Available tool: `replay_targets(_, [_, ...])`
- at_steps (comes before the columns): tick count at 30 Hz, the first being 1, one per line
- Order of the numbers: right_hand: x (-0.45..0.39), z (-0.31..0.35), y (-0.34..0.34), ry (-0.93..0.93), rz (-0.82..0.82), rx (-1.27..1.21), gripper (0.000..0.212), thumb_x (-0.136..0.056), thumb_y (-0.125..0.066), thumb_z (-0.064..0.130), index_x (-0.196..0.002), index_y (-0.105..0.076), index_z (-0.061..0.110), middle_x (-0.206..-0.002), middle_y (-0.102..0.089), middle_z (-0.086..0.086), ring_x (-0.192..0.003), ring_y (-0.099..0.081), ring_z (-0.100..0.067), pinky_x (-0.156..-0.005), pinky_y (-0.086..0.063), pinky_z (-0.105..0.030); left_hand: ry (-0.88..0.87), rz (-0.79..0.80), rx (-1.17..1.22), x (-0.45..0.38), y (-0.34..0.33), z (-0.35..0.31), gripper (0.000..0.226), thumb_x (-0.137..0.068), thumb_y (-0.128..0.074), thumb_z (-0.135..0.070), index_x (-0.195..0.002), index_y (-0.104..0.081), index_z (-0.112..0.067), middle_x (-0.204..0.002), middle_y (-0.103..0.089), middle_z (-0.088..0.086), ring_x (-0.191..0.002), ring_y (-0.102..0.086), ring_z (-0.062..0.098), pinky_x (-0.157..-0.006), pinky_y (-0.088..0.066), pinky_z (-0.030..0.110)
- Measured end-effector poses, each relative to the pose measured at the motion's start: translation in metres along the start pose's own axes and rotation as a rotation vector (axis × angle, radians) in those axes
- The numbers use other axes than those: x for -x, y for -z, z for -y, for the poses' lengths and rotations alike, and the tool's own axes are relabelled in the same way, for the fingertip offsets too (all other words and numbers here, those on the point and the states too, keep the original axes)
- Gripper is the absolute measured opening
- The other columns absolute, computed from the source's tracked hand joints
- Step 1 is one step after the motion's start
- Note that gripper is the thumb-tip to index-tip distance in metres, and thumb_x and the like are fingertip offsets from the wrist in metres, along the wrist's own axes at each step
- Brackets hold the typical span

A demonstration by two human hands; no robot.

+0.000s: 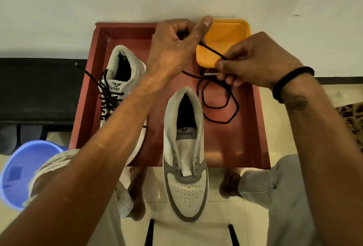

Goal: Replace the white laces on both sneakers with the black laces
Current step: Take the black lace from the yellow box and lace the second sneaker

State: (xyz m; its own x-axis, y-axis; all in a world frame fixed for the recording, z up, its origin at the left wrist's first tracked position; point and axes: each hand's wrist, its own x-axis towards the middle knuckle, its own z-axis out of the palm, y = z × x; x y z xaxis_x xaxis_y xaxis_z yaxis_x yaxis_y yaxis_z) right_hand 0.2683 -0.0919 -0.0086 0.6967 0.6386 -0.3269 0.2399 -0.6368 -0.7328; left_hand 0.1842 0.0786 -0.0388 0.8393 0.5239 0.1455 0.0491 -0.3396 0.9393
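Red-brown bench (253, 127) carries both sneakers. Left hand (176, 47) raised over far edge, fingers curled, pinching black lace (220, 115). Right hand (255, 63) near far right corner, fingertips pinching same lace; short taut stretch runs between hands, rest lies in loose loops on bench right side. Laced sneaker (121, 80) on left side, black lace threaded. Unlaced sneaker (184, 157) at near edge, toe overhanging. Orange tray (225, 33) at far right corner. Blue bucket (21, 169) on floor, left of bench.
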Motion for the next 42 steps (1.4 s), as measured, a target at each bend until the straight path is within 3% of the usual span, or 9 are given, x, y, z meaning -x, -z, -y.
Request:
replay_targets(5, [0.001, -0.021, 0.015, -0.190, 0.013, 0.153, 0.010, -0.094, -0.071, 0.011, -0.090, -0.076, 0.003, -0.074, -0.077, -0.008, -0.070, -0.075, -0.019, -0.072, -0.064, -0.034, 0.128, 0.010, 0.135, -0.001, 0.028, -0.008, 0.030, -0.094, -0.075, -0.035, -0.091, -0.077, -0.005, -0.068, -0.069, -0.002, -0.056, -0.055, 0.008, -0.058, -0.048, 0.023])
replay_targets(11, [0.032, 0.004, -0.007, 0.112, -0.022, -0.015, 0.015, -0.093, -0.074, 0.023, -0.088, -0.079, 0.010, -0.069, -0.076, 0.003, -0.059, -0.066, -0.006, -0.060, -0.057, -0.025, 0.110, 0.251, -0.052, 0.045, 0.019, -0.021, 0.023, -0.102, -0.065, -0.029, -0.115, -0.073, -0.012, -0.092, -0.078, 0.007, -0.068, -0.074, 0.015, -0.068, -0.062, 0.036])
replay_targets(16, [0.091, -0.009, -0.032, 0.238, 0.043, -0.152, 0.013, -0.093, -0.074, 0.023, -0.100, -0.080, 0.014, -0.079, -0.078, 0.000, -0.067, -0.070, -0.009, -0.070, -0.060, -0.029, 0.149, 0.371, 0.006, 0.136, 0.024, -0.027, 0.028, -0.108, -0.053, -0.028, -0.126, -0.067, -0.013, -0.098, -0.077, 0.004, -0.078, -0.077, 0.022, -0.074, -0.064, 0.041])
replay_targets(24, [0.164, -0.032, -0.064, 0.160, 0.052, -0.045, 0.011, -0.094, -0.072, 0.015, -0.102, -0.078, 0.021, -0.073, -0.075, 0.010, -0.063, -0.066, -0.001, -0.063, -0.053, -0.021, 0.210, -0.129, 0.109, 0.218, 0.033, -0.025, 0.019, -0.100, -0.068, -0.015, -0.118, -0.073, -0.011, -0.093, -0.078, 0.003, -0.076, -0.077, 0.015, -0.076, -0.065, 0.038])
replay_targets(28, [0.186, -0.033, -0.082, 0.200, -0.114, -0.055, 0.032, -0.087, -0.079, 0.032, -0.118, -0.074, 0.025, -0.106, -0.071, 0.015, -0.090, -0.068, -0.001, -0.084, -0.057, -0.026, 0.178, -0.107, 0.101, 0.240, 0.024, -0.035, 0.066, -0.094, -0.075, -0.014, -0.150, -0.040, -0.022, -0.103, -0.077, 0.007, -0.078, -0.076, 0.011, -0.079, -0.064, 0.037])
replay_targets(30, [0.195, -0.030, -0.090, 0.232, -0.150, -0.253, 0.033, -0.089, -0.078, 0.035, -0.119, -0.074, 0.021, -0.111, -0.073, 0.012, -0.099, -0.070, -0.003, -0.090, -0.057, -0.026, 0.134, -0.052, 0.066, 0.249, 0.018, -0.039, 0.096, -0.092, -0.078, -0.017, -0.162, -0.013, -0.030, -0.120, -0.072, 0.012, -0.080, -0.076, 0.008, -0.072, -0.061, 0.024])
replay_targets(32, [0.204, -0.029, -0.100, 0.269, -0.158, -0.394, 0.023, -0.092, -0.075, 0.030, -0.112, -0.078, 0.018, -0.105, -0.078, 0.007, -0.099, -0.072, -0.005, -0.090, -0.058, -0.027, 0.086, -0.002, 0.064, 0.257, 0.011, -0.043, 0.108, -0.093, -0.077, -0.018, -0.163, 0.003, -0.038, -0.111, -0.075, 0.009, -0.078, -0.076, 0.010, -0.071, -0.061, 0.026])
replay_targets(36, [0.216, -0.036, -0.119, 0.229, -0.150, -0.578, 0.017, -0.094, -0.073, 0.015, -0.109, -0.078, 0.012, -0.096, -0.080, 0.000, -0.094, -0.075, -0.012, -0.080, -0.059, -0.024, 0.052, 0.081, -0.082, 0.275, -0.007, -0.044, 0.108, -0.093, -0.071, -0.007, -0.163, 0.007, -0.036, -0.078, -0.072, -0.006, -0.065, -0.070, 0.005, -0.065, -0.055, 0.018])
replay_targets(42, [0.212, -0.050, -0.128, 0.130, -0.149, -0.406, 0.008, -0.094, -0.071, 0.008, -0.098, -0.078, 0.009, -0.085, -0.077, -0.001, -0.074, -0.072, -0.006, -0.062, -0.051, -0.013, 0.105, 0.085, -0.142, 0.297, -0.025, -0.020, 0.107, -0.091, -0.073, -0.010, -0.163, 0.001, -0.039, -0.086, -0.075, 0.000, -0.072, -0.071, 0.006, -0.074, -0.057, 0.018])
